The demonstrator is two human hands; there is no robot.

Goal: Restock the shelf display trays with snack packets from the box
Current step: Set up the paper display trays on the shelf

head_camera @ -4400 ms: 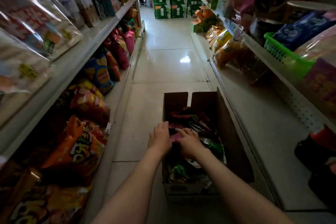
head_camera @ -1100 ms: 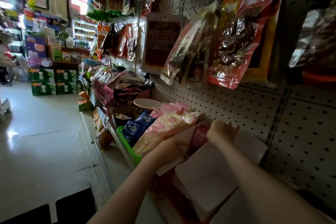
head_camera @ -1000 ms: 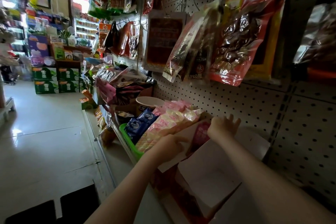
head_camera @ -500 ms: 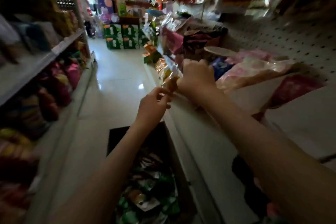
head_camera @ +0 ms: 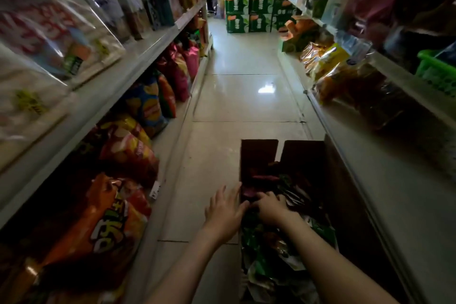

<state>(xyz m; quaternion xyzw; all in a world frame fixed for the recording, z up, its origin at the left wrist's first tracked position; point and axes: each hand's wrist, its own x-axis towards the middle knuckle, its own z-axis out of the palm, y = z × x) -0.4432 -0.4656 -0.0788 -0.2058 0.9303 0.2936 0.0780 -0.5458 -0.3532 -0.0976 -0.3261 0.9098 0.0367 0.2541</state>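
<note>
An open cardboard box [head_camera: 304, 159] stands on the aisle floor against the right-hand shelving. Several snack packets [head_camera: 276, 252] fill it, green, dark and pink. My left hand [head_camera: 225, 210] is at the box's left rim with its fingers spread and straight, holding nothing. Inside the box, my right hand [head_camera: 270, 207] has its fingers curled down round a dark pink packet [head_camera: 246, 191] on top of the pile. The packets under my hands are hidden.
Large crisp bags [head_camera: 116, 219] line the lower left shelf. The right lower shelf [head_camera: 375, 170] runs beside the box, with bagged snacks [head_camera: 330, 69] further along it. A green basket [head_camera: 434, 69] sits on the right upper shelf. Green cartons [head_camera: 249, 13] are stacked at the aisle's end.
My view has swung down from the right shelf to the box on the floor. Both hands have dropped from shelf height into the box, and the right hand now curls on a packet.
</note>
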